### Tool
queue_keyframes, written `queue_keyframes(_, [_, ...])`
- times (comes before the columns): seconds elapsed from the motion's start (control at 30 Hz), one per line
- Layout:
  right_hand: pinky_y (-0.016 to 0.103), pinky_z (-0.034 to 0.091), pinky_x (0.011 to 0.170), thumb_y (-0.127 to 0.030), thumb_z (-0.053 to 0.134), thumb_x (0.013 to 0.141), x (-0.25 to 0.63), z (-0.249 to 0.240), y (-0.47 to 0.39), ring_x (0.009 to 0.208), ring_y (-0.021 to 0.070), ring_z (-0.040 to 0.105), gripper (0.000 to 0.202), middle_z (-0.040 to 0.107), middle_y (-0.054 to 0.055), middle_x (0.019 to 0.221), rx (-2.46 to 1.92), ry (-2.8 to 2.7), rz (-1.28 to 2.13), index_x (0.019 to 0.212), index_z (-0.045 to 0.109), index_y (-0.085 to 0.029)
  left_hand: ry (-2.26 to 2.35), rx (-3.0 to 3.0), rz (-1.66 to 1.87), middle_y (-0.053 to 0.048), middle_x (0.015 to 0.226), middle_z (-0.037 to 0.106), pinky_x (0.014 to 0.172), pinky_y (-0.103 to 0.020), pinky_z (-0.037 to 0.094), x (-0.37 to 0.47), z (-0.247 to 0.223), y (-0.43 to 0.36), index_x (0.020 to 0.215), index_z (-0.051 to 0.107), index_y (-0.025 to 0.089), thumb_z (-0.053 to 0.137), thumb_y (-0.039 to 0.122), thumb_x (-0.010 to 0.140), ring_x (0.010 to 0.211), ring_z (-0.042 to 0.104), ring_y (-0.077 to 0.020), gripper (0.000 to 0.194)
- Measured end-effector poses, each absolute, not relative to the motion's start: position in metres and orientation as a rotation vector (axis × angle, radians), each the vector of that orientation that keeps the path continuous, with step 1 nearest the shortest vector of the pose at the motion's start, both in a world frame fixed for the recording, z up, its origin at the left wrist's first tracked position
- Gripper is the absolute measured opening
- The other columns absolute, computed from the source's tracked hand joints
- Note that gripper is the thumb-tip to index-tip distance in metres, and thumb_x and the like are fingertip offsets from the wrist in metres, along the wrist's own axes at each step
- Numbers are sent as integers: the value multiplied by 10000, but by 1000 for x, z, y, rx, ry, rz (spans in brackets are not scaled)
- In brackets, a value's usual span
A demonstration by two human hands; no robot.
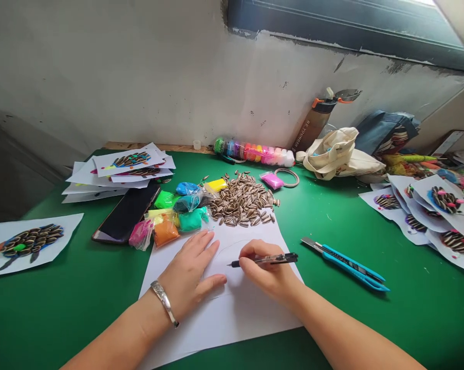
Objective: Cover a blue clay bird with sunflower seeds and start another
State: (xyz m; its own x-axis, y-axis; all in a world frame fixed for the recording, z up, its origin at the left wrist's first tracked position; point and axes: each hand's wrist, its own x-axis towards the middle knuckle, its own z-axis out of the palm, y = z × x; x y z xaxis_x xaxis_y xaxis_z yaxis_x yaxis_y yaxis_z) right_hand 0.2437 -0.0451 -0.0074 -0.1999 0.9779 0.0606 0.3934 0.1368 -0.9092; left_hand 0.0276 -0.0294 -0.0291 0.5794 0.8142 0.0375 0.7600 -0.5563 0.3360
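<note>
My left hand lies flat on a sheet of white paper, fingers spread, with a silver bracelet at its wrist. In my right hand is a black pen, pinched between thumb and fingers, its tip close to the paper between the two hands. Whether the tip touches cannot be made out. A faint curved line shows on the sheet above the pen. At the sheet's far edge sits a pile of striped sunflower seeds. Beside it are several small bags of coloured clay.
A blue utility knife lies to the right with its blade out. Stacked seed pictures and a phone are at left; more seed pictures lie at right. Along the wall are clay tubs, a bottle and a cloth bag.
</note>
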Motion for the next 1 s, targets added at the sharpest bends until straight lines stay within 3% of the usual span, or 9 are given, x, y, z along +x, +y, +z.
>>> queue_keyframes(1.0, [226,368,567,-172,538,796,246,-10,-45,626,118,497,122,570,-16,645,-1351,-1552,1068,695,605,-175,1328,2551,300,-145,1417,445,1056,-500,387,27,-32,-29,1291,537,148,497,441,866,1329,364,-332,518])
